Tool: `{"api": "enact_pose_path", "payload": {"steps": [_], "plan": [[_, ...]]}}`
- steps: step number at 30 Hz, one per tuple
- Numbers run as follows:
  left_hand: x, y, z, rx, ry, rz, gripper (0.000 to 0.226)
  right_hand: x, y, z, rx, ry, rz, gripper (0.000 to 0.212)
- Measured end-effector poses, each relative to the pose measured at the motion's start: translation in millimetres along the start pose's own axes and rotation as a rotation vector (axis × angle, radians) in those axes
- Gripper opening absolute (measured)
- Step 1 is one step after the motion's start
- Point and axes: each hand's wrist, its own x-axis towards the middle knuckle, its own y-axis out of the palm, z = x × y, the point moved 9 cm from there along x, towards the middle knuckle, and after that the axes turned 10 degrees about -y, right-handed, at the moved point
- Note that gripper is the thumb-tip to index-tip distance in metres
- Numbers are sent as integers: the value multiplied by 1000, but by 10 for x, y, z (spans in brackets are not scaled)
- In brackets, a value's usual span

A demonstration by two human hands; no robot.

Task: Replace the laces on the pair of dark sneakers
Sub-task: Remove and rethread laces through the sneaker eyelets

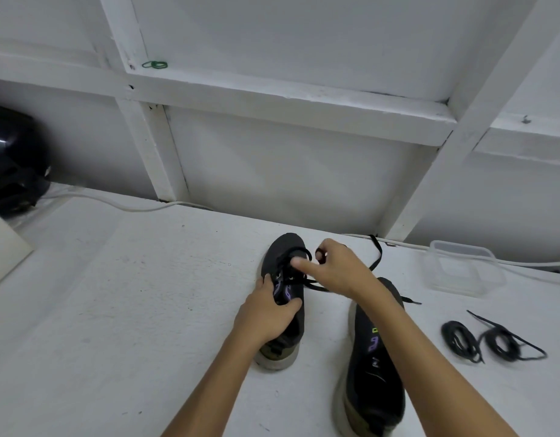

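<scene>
Left hand (267,310) clamps around the upright sneaker (283,298) mid-table (115,294), thumb over its tongue. Right hand (338,269) pinches the black lace (378,257) above the toe, forefinger out. Second sneaker (375,367) lies beside; two coiled laces (490,342) sit right.

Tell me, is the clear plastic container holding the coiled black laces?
No, the clear container sits apart from the coiled laces, which lie on the table.

— How many sneakers (283,298) on the table (130,294)?
— Two, both dark. Two hands (269,310) as well.
— And laces?
— Two coiled bundles (493,340), plus one lace (375,260) in a shoe.
— Anything else?
— One clear plastic box (464,269), one black helmet (15,162), two green rubber bands (155,65).
</scene>
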Motion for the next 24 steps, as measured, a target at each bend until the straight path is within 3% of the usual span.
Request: {"api": "enact_pose_path", "payload": {"steps": [4,6,8,13,17,24], "plan": [[-6,2,1,13,-1,5,86,-28,198,-47,-116,-14,225,68],[-3,7,1,12,1,12,88,-63,248,23,-219,-79,352,43],[-3,5,-2,14,4,11,91,-108,246,130,-163,-138,392,14],[10,-16,13,-2,-7,1,86,-156,-155,560,534,-302,133,15],[2,-17,11,-22,-5,13,78,-200,-589,738,1202,-297,-24,20],[18,0,22,-15,-5,9,89,-343,-876,908,1337,-339,-119,16]]}}
